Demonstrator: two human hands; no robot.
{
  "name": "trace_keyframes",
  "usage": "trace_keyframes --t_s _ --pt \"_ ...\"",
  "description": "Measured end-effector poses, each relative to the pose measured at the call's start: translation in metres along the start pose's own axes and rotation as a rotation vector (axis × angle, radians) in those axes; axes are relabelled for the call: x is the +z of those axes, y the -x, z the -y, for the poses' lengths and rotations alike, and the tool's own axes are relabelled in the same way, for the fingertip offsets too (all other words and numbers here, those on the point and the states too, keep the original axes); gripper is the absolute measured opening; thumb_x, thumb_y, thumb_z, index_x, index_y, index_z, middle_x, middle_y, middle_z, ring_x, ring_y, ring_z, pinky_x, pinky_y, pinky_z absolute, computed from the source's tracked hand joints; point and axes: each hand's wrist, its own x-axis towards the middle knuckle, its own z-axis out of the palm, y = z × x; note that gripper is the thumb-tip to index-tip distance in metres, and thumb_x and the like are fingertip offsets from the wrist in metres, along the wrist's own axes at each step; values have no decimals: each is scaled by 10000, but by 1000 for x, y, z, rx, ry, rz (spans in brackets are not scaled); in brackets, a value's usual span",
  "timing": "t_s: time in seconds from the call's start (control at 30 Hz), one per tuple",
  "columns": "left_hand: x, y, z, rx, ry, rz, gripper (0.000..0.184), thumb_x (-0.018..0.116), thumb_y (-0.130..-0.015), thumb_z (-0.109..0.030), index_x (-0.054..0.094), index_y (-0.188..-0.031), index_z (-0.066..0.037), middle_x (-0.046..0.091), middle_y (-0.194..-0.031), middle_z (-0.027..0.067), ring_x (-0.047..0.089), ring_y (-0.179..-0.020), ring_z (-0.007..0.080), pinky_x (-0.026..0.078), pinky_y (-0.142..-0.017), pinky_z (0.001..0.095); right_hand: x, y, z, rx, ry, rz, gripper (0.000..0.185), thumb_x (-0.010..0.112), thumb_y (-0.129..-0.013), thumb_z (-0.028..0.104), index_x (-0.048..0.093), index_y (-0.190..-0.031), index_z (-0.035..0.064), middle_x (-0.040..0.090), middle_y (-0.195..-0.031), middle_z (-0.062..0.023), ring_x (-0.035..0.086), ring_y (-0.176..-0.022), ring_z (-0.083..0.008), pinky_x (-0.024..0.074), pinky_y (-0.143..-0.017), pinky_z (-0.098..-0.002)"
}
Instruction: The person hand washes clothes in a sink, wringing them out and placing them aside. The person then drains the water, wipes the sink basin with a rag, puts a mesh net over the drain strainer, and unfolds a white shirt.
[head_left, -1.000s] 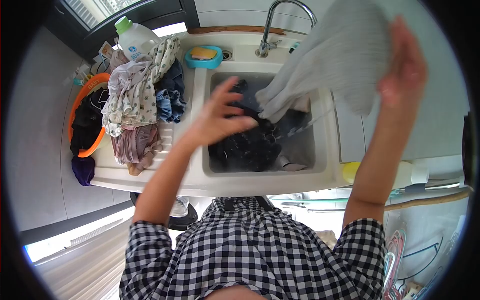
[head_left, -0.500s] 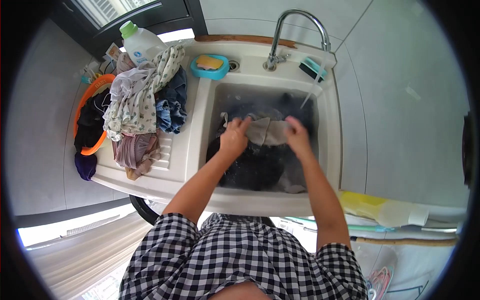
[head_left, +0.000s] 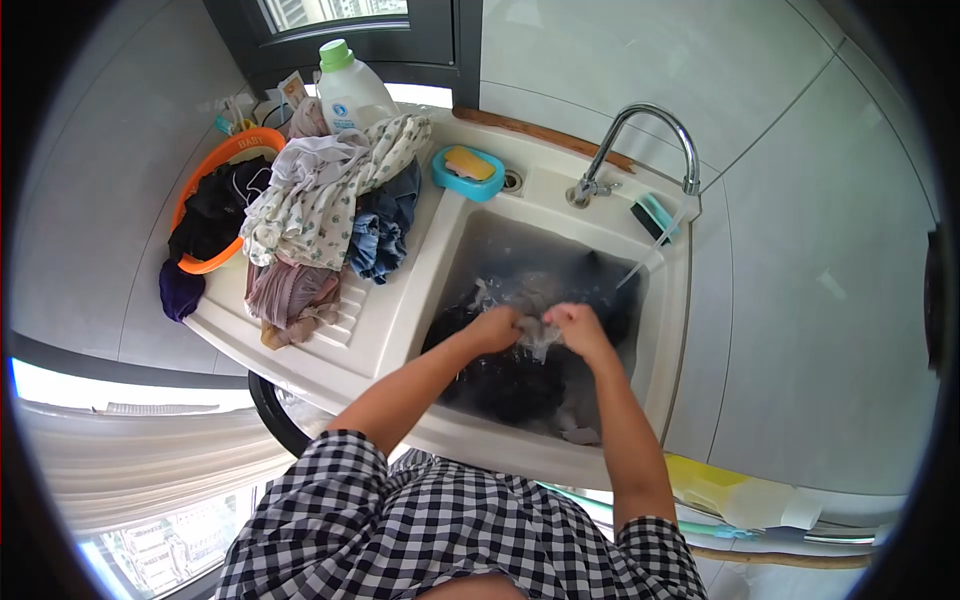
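Note:
Both my hands are over the water in the white sink [head_left: 672, 300], closed on one light grey cloth [head_left: 541, 342]. My left hand [head_left: 496, 329] has its fingers curled round the cloth's left side. My right hand [head_left: 579, 328] pinches the other side, close to the left one. The cloth hangs bunched between them, its lower part at the water surface. Dark clothes [head_left: 510, 388] lie soaking below. A pale grey piece of fabric [head_left: 578, 425] shows near the sink's front edge. Cloudy water hides the rest.
A chrome faucet [head_left: 645, 108] runs a thin stream into the sink. A brush [head_left: 655, 220] and a blue soap dish [head_left: 468, 188] sit on the rim. Leftward are piled clothes [head_left: 300, 220], an orange basin [head_left: 184, 262] and a detergent bottle [head_left: 355, 92].
My hands have drawn together, and the cloth stretched between them is now bunched. The whole view has shifted and turned, so the sink appears tilted and lower right.

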Motion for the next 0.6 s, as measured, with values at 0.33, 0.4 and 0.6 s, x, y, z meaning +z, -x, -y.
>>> trace_keyframes --t_s 0.33,0.4,0.6 --pt "-171 60 -195 419 412 -495 354 708 -703 -241 627 -890 49 641 -758 206 651 -731 276 498 -673 351 -87 22 179 -499 -428 -292 700 733 -752 249 405 -1346 76 512 -1208 -78 487 -1050 -156 442 -843 -305" --pt "-198 69 -227 542 456 -558 321 704 -708 -218 640 -891 38 653 -759 163 641 -713 227 491 -661 324 -65 8 129 -472 -647 -115 887 803 -674 280 329 -1396 77 461 -1272 -85 440 -1133 -176 425 -890 -322" --pt "-266 119 -269 637 770 -573 308 714 -763 -217 640 -996 -30 658 -826 50 627 -742 133 498 -691 273 19 -23 64 -243 -314 -35 711 810 -666 234 476 -1250 5 539 -1177 -79 515 -1063 -162 415 -907 -303"
